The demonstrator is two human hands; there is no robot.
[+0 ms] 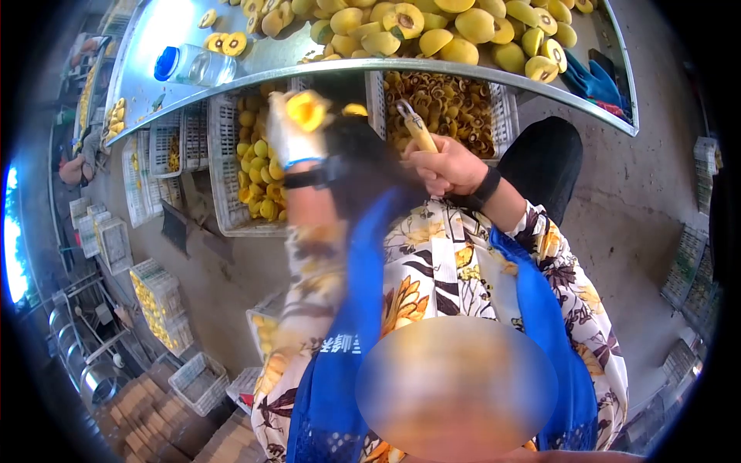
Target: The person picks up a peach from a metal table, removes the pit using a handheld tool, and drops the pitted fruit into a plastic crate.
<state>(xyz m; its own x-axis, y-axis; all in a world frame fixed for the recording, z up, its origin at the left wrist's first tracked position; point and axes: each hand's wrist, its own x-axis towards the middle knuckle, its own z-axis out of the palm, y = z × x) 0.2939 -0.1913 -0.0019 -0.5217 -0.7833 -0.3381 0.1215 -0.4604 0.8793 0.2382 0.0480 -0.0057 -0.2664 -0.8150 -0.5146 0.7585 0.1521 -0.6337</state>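
Fruit half [307, 110], yellow, upper frame left of centre: blurred, gripped in the gloved left hand [296, 140]. Presumably light, bruisable, slippery if wet; best cradled by its rounded side.
Loop-headed tool [420, 134], upper centre: right hand [450, 163] closed round its handle; likely light, stiff.
Fruit crate [252, 229], upper left: yellow fruit pieces [262, 176].
Scrap crate [504, 116], upper centre: brownish-yellow scraps [449, 104].
Table [276, 55], top: more halves [475, 26], blue-capped bottle [204, 66].

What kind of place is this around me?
Probably a fruit-processing workshop. A silver metal table bears heaped halved yellow fruit, a white plastic crate holds what look like brownish fruit scraps, and your right hand grips a metal-tipped, pale-handled tool.
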